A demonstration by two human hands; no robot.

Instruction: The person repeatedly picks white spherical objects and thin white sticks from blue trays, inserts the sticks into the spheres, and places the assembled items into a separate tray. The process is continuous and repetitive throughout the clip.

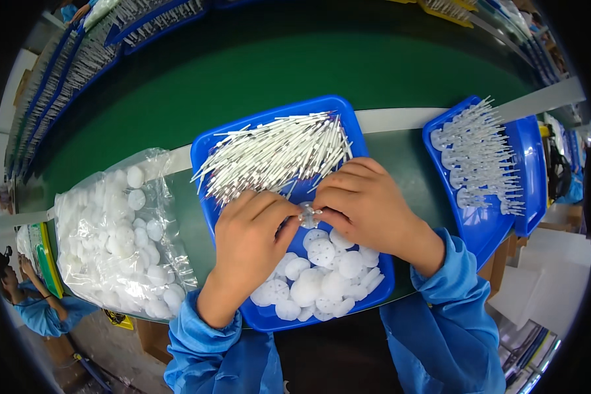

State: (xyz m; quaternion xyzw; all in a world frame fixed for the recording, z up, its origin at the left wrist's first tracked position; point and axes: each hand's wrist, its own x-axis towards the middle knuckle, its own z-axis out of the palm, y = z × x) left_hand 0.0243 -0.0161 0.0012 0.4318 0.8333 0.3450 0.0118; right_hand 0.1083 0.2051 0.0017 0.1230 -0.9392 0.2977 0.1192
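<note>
A small, seemingly translucent piece point(308, 215) is held between the fingers point(335, 218).

Left hand point(248, 226) — and right point(369, 205) — pinch a clear piece point(308, 215).

Passage open over the green surface point(295, 52) beyond the white rail point(394, 120). On the table point(404, 154), a narrow gap separates plastic bag point(111, 243) from central tray point(389, 279); a wider one, toward the right-hand tray point(479, 230), is obstructed at the near edge by the right sleeve point(450, 276). Left hand point(251, 226) and right hand point(368, 205) block central tray's middle.
</note>
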